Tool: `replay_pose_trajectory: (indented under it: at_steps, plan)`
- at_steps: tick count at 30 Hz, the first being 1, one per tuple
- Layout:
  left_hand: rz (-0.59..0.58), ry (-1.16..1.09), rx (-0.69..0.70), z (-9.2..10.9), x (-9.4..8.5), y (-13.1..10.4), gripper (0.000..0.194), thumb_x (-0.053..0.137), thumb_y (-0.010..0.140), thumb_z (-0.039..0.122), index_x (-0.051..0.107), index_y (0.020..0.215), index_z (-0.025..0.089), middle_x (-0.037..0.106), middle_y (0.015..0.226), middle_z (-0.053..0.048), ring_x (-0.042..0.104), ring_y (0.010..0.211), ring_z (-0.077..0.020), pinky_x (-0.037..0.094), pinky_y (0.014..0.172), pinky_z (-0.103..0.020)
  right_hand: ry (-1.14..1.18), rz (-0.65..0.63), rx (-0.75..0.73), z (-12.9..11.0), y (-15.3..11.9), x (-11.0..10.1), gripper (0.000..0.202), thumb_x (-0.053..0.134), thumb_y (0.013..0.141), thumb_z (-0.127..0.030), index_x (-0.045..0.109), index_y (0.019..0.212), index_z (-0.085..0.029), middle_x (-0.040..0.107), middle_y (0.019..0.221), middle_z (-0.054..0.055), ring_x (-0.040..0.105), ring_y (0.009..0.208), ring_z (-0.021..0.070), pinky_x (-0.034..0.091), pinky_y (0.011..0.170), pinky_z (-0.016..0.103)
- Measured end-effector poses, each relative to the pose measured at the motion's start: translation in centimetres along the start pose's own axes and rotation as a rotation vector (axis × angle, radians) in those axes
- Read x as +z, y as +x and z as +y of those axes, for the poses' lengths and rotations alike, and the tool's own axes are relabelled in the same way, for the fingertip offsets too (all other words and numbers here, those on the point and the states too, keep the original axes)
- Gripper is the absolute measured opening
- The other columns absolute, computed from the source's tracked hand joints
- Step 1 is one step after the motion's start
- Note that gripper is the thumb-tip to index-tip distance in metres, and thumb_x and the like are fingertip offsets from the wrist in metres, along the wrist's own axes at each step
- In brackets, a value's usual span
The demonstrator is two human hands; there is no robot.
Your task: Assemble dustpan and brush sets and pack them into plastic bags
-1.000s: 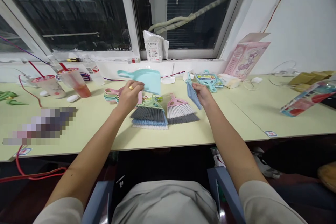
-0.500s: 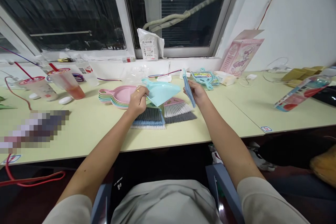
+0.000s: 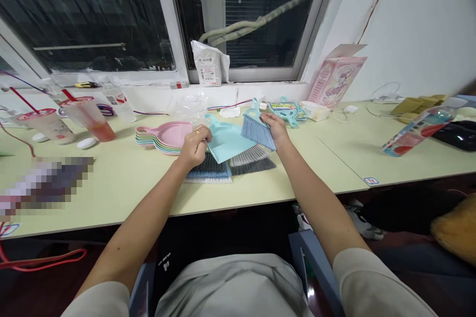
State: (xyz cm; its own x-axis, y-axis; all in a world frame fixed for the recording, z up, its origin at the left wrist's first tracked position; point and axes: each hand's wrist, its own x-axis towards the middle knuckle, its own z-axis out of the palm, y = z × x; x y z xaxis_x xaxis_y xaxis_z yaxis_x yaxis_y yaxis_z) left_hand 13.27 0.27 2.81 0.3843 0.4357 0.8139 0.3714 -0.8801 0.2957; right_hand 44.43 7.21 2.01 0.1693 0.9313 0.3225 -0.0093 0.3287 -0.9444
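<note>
Two hands are up over the pale yellow-green desk (image 3: 297,183), each closed on something. The left hand (image 3: 195,146), with a ring on one finger, has its fingers clamped on the left edge of a light-blue dustpan (image 3: 230,139), near its handle. The right hand (image 3: 275,130) grips the right side of a small brush (image 3: 259,130), whose turquoise handle points up and whose blue bristles slant down, close to the dustpan's right side.

Beneath and in front of the dustpan, several brushes lie on the desk: a left group (image 3: 210,174) with dark, blue and white bristles, and a right group (image 3: 255,159) with whitish and grey ones. The dustpan hides their handles.

Left of the left hand sits a stack of dustpans (image 3: 173,134), pink on top. Clear plastic wrapping (image 3: 189,108) lies behind it. Beyond the right hand are turquoise packaged items (image 3: 288,112), beside a small white box (image 3: 314,110). A pink box (image 3: 336,81) stands behind that one.
</note>
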Motion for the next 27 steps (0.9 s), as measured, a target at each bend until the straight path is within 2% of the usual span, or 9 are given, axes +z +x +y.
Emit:
replay_pose_trajectory:
  at_steps: [3, 7, 10, 15, 19, 21, 24, 27]
  plan:
    - [-0.004, -0.021, 0.008, 0.2, 0.3, 0.0, 0.014, 0.042, 0.086, 0.019, 0.050, 0.076, 0.024, 0.057, 0.078, -0.008, 0.059, 0.080, -0.0256, 0.050, 0.074, -0.045, -0.022, 0.066, -0.075, -0.8, -1.0, 0.8, 0.039, 0.076, 0.074, -0.056, 0.066, 0.089, -0.022, 0.074, 0.093, 0.006, 0.074, 0.099, 0.0248, 0.054, 0.084, 0.034]
    - [-0.040, -0.051, 0.050, 0.3, 0.9, -0.1, 0.014, 0.044, 0.088, 0.019, 0.050, 0.077, 0.024, 0.058, 0.076, -0.008, 0.060, 0.079, -0.0247, 0.051, 0.074, -0.044, -0.056, -0.048, -0.161, -2.1, -2.7, 2.3, 0.037, 0.076, 0.076, -0.056, 0.066, 0.089, -0.023, 0.074, 0.085, 0.005, 0.074, 0.092, 0.0234, 0.053, 0.078, 0.033]
    - [-0.036, -0.092, 0.078, 0.5, 1.2, -0.2, 0.012, 0.046, 0.088, 0.018, 0.052, 0.078, 0.024, 0.058, 0.077, -0.007, 0.062, 0.082, -0.0246, 0.053, 0.076, -0.044, -0.092, -0.116, -0.155, -2.4, -3.6, 3.2, 0.037, 0.077, 0.076, -0.058, 0.066, 0.088, -0.024, 0.073, 0.080, 0.004, 0.073, 0.086, 0.0229, 0.054, 0.077, 0.034]
    - [0.000, -0.097, 0.054, 1.0, 1.6, -0.2, 0.011, 0.051, 0.088, 0.018, 0.052, 0.079, 0.023, 0.061, 0.080, -0.006, 0.065, 0.087, -0.0245, 0.055, 0.080, -0.044, -0.123, -0.193, -0.182, -1.6, -3.9, 4.0, 0.033, 0.079, 0.077, -0.054, 0.068, 0.086, -0.024, 0.073, 0.084, 0.004, 0.069, 0.084, 0.0206, 0.055, 0.081, 0.034]
    - [0.038, -0.130, 0.028, 1.2, 2.0, -0.2, 0.012, 0.053, 0.090, 0.019, 0.052, 0.079, 0.023, 0.063, 0.080, -0.006, 0.067, 0.087, -0.0238, 0.055, 0.081, -0.043, -0.154, -0.224, -0.182, -0.4, -3.9, 4.4, 0.034, 0.084, 0.072, -0.052, 0.070, 0.079, -0.022, 0.068, 0.077, 0.001, 0.062, 0.074, 0.0173, 0.054, 0.074, 0.033]
    - [0.055, -0.153, 0.018, 1.3, 2.1, -0.2, 0.013, 0.054, 0.091, 0.019, 0.053, 0.079, 0.022, 0.064, 0.079, -0.006, 0.067, 0.087, -0.0229, 0.055, 0.081, -0.042, -0.205, -0.217, -0.157, 0.1, -3.9, 4.5, 0.036, 0.083, 0.072, -0.054, 0.070, 0.082, -0.022, 0.067, 0.076, 0.001, 0.061, 0.074, 0.0172, 0.054, 0.073, 0.032]
    - [0.065, -0.161, -0.008, 1.4, 2.3, -0.3, 0.014, 0.055, 0.091, 0.017, 0.054, 0.078, 0.022, 0.064, 0.080, -0.005, 0.067, 0.086, -0.0218, 0.055, 0.080, -0.040, -0.323, -0.222, -0.141, 0.2, -3.8, 4.3, 0.037, 0.077, 0.079, -0.056, 0.072, 0.091, -0.021, 0.071, 0.086, 0.003, 0.064, 0.083, 0.0197, 0.053, 0.080, 0.033]
    - [0.053, -0.155, -0.030, 1.9, 2.2, -0.1, 0.013, 0.057, 0.089, 0.018, 0.054, 0.078, 0.023, 0.064, 0.080, -0.004, 0.068, 0.089, -0.0225, 0.055, 0.083, -0.040, -0.459, -0.333, -0.146, 0.0, -3.7, 3.9, 0.041, 0.064, 0.089, -0.058, 0.074, 0.086, -0.018, 0.071, 0.083, 0.004, 0.063, 0.083, 0.0209, 0.048, 0.077, 0.033]
